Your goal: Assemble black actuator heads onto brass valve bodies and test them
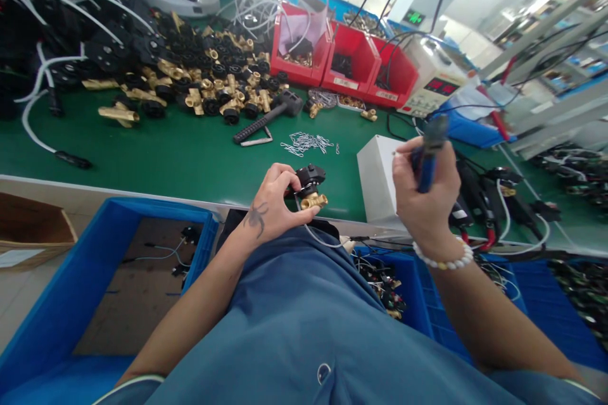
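My left hand grips a small brass valve with a black coil on top, held just above the near edge of the green bench. A thin white wire hangs from the valve toward my lap. My right hand is closed around a blue-handled tool, held upright to the right of the valve and in front of a white box. The two hands are apart by about a hand's width.
A heap of brass and black valve parts lies at the back left, with a black-handled tool and small metal clips. Red bins and a power supply stand behind. Blue crates sit below the bench edge.
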A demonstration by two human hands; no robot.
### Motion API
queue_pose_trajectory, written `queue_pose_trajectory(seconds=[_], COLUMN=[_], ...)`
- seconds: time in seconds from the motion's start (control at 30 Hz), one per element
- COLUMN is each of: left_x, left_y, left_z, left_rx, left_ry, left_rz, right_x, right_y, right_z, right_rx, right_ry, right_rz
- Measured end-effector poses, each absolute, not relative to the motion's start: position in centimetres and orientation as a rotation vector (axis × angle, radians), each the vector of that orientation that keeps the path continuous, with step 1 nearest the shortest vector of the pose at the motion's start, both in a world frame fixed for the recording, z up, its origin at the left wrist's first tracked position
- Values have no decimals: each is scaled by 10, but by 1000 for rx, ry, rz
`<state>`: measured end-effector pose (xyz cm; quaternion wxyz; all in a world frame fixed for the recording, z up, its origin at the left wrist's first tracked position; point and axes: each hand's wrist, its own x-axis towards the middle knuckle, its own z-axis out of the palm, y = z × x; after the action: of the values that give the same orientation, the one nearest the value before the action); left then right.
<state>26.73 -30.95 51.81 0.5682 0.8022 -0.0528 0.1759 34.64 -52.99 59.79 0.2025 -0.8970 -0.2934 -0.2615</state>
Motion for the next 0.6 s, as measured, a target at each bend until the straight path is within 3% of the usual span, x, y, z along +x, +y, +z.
queue_pose_trajectory(seconds=[0.2, 0.37, 0.53, 0.6], left_x=[268, 268, 269, 269], left_y=[-308, -308, -309, -309], left_z=[517, 516, 518, 518], left_rx=[1905, 1895, 1911, 1906], left_ry=[-125, -128, -135, -136], left_rz=[418, 424, 426, 432], right_x=[345, 346, 346, 346], right_y=[-527, -527, -527, -529], right_z=[589, 595, 597, 600], right_rx=[-2654, -2491, -2744, -2658], right_ry=[-1148, -763, -1129, -1039], right_rz=[-210, -676, 20, -186])
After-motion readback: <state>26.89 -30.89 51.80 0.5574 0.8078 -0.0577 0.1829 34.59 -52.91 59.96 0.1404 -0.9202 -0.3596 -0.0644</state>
